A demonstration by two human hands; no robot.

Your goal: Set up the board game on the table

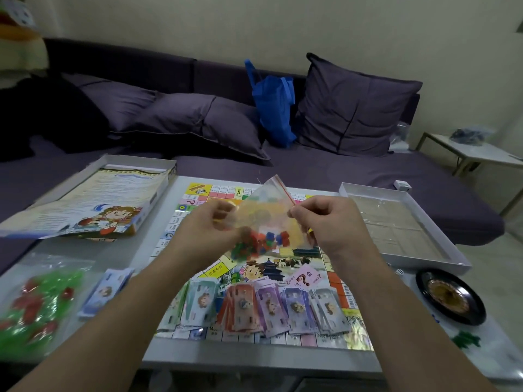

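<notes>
**Two hands hold a bag of game pieces above the board**

Head camera: A person's left hand (210,230) and right hand (329,222) each pinch a clear zip bag (266,219), lifted over the open game board (195,210) on the white table (254,357). Small coloured cubes (260,241) sit in the bag's bottom. Fanned paper banknotes (266,306) lie along the board's near edge. A black roulette wheel (448,297) rests at right, a box lid (85,199) at left.

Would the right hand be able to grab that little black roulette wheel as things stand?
Probably not at once: the right hand is pinching the zip bag of coloured pieces. The roulette wheel lies uncovered on the table to its right, so letting go should free the way.
</notes>
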